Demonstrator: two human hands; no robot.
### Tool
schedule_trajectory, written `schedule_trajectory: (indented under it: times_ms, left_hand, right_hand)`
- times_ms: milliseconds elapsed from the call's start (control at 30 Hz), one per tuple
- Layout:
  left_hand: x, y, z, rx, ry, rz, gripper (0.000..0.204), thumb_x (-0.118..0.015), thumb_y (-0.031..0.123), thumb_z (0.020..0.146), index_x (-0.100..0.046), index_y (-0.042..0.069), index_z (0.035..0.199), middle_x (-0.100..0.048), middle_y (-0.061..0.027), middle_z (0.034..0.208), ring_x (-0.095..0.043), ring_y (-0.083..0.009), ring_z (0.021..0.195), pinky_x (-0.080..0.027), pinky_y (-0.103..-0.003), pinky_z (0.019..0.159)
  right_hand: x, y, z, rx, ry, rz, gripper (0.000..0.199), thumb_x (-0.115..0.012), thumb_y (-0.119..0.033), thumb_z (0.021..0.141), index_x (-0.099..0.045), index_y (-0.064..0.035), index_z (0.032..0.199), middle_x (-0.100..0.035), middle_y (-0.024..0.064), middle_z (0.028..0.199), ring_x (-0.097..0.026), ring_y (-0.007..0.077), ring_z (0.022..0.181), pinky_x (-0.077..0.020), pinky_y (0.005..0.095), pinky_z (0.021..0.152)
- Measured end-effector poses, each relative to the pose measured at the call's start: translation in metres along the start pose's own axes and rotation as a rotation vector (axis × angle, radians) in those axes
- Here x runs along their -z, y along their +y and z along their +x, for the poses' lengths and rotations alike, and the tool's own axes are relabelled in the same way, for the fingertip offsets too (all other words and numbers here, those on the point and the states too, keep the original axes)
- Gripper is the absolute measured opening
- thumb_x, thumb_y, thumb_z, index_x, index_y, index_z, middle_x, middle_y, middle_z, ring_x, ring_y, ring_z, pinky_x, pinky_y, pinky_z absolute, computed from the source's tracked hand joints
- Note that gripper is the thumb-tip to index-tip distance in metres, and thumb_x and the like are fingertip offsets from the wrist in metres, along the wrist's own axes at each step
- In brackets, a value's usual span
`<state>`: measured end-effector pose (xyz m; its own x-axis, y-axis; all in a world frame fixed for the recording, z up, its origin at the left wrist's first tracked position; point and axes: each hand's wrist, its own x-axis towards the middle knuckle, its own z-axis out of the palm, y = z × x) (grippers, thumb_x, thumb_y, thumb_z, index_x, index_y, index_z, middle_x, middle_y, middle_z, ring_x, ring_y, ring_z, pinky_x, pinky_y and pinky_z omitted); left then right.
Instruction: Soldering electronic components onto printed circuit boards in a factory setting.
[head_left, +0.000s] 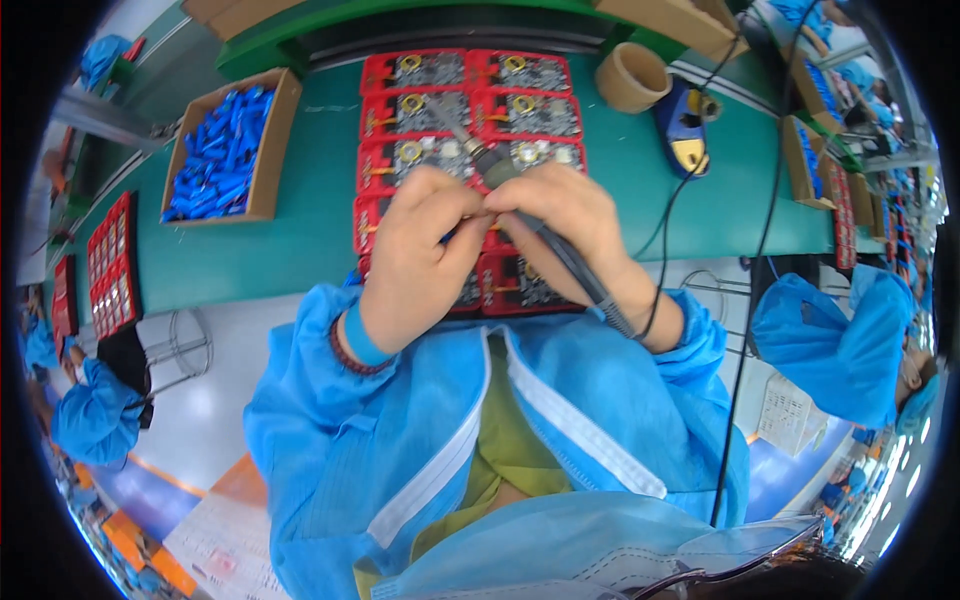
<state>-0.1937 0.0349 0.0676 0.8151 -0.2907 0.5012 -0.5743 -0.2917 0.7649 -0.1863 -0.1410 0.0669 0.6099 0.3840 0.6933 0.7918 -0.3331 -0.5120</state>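
hands 2 point(420, 250) point(565, 225) — soldering iron 1 point(500, 180) — tape roll 1 point(632, 77) — box of blue parts 1 point(232, 145)

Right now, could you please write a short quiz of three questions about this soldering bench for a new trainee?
1. True or false: the right hand holds the dark pen-shaped soldering iron.
2. What fills the brown cardboard box on the green table? A) small blue cylinders B) red circuit boards C) tape rolls
3. Fill in: the left hand rests over the grid of red ____.

Key: 1 true; 2 A; 3 circuit boards.
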Motion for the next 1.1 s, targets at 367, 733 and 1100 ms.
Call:
schedule_trajectory:
  times_ms: [367,733,1100]
  left_hand:
    - [0.005,0.013,0.014,0.046,-0.025,-0.059,0.009,-0.059,-0.007,0.076,-0.057,0.0,0.083,-0.051,-0.0121,0.079,-0.054,-0.0243,0.068,-0.044,-0.031,0.06]
    - [0.052,-0.035,0.001,0.348,0.199,-0.13,0.004,-0.058,0.0,0.082,-0.055,-0.002,0.081,-0.05,-0.0048,0.081,-0.05,-0.0124,0.073,-0.041,-0.025,0.067]
    - [0.064,-0.076,-0.017,0.381,0.025,0.102,0.004,-0.06,0.002,0.08,-0.058,-0.001,0.08,-0.052,-0.0086,0.076,-0.053,-0.0188,0.072,-0.041,-0.029,0.063]
  right_hand:
    - [0.024,-0.003,0.009,0.051,-0.148,-0.161,0.034,-0.06,-0.01,0.072,-0.055,-0.0079,0.106,-0.055,0.0108,0.087,-0.053,0.0296,0.076,-0.0425,0.0359,0.063]
    - [0.178,0.158,0.091,-0.114,0.461,-0.685,0.024,-0.063,-0.013,0.083,-0.059,-0.0151,0.107,-0.061,0.0056,0.08,-0.058,0.0146,0.074,-0.0469,0.0277,0.071]
    - [0.092,0.059,0.06,-0.302,0.448,0.12,0.022,-0.049,-0.014,0.092,-0.061,0.0041,0.091,-0.055,0.0067,0.07,-0.049,0.0103,0.062,-0.0412,0.0231,0.06]
